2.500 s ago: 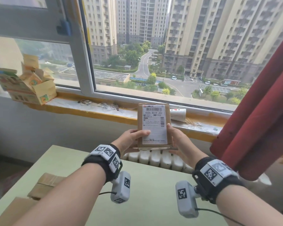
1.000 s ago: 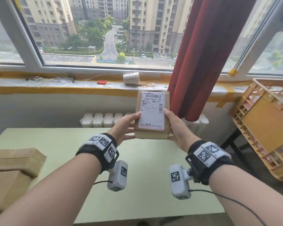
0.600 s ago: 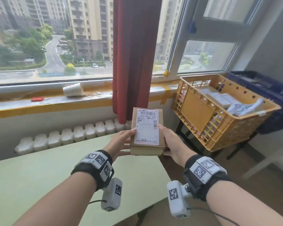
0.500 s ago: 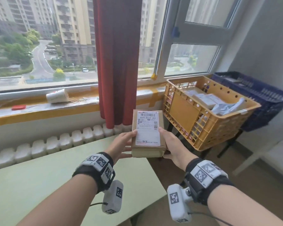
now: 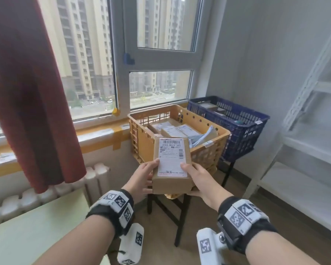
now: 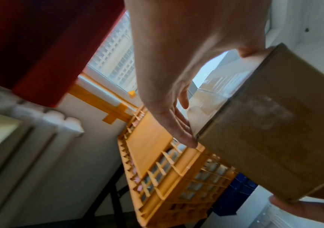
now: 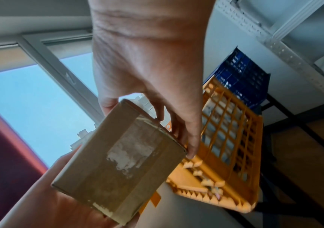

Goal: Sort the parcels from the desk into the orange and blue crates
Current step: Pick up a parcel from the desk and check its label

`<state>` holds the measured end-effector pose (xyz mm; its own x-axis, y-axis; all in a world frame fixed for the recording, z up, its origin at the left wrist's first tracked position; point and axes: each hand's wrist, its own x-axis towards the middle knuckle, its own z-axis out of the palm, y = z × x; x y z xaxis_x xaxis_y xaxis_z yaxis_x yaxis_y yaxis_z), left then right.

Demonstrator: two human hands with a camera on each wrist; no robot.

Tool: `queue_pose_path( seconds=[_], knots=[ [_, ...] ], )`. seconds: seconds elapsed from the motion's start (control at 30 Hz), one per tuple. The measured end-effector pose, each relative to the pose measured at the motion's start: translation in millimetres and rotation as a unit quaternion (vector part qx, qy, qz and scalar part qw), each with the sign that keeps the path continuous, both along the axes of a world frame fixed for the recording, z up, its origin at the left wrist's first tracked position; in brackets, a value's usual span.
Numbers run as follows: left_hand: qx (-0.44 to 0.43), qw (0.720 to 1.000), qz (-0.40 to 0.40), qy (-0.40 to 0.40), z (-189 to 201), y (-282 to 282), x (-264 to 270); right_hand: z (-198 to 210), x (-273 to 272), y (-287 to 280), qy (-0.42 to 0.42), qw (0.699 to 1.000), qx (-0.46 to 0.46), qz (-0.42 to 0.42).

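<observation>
A brown cardboard parcel [image 5: 171, 165] with a white shipping label on its top face is held in the air between both hands, in front of the orange crate [image 5: 204, 155] and above the black stand beneath it. The left hand [image 5: 141, 180] grasps the parcel's left side, thumb lying on the label's edge and fingers stretched along the underside, as the left wrist view shows [image 6: 176, 123]. The right hand [image 5: 201, 180] grasps the right side the same way, thumb on top and fingers curled round the lower edge [image 7: 186, 135]. The orange crate holds several labelled parcels and a grey plastic mailer; the blue crate [image 5: 243, 134] stands just beside it, to its right, against the wall, with a few items inside that are too small to tell. A red curtain [image 5: 27, 92] hangs at the window on the left above a white radiator [image 5: 96, 180], and a corner of the pale green desk [image 5: 36, 226] shows at lower left. White shelving [image 5: 304, 150] stands at the right.
</observation>
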<state>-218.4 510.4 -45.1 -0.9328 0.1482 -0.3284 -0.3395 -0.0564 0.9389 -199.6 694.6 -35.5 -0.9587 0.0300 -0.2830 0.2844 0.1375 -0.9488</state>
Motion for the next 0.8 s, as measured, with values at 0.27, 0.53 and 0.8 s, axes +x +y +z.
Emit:
queue_pose_path(
  seconds=[0.27, 0.53, 0.8],
  knots=[
    [-0.002, 0.996, -0.057, 0.065, 17, 153, -51, 21, -39, 157, 0.037, 0.997, 0.004, -0.062],
    [0.071, 0.992, -0.091, 0.059, 30, 283, -120, 27, -75, 261, 0.058, 0.989, 0.002, -0.134],
    [0.0, 0.99, -0.102, 0.102, 31, 382, -227, 38, -158, 346, 0.081, 0.982, 0.027, -0.169]
  ],
)
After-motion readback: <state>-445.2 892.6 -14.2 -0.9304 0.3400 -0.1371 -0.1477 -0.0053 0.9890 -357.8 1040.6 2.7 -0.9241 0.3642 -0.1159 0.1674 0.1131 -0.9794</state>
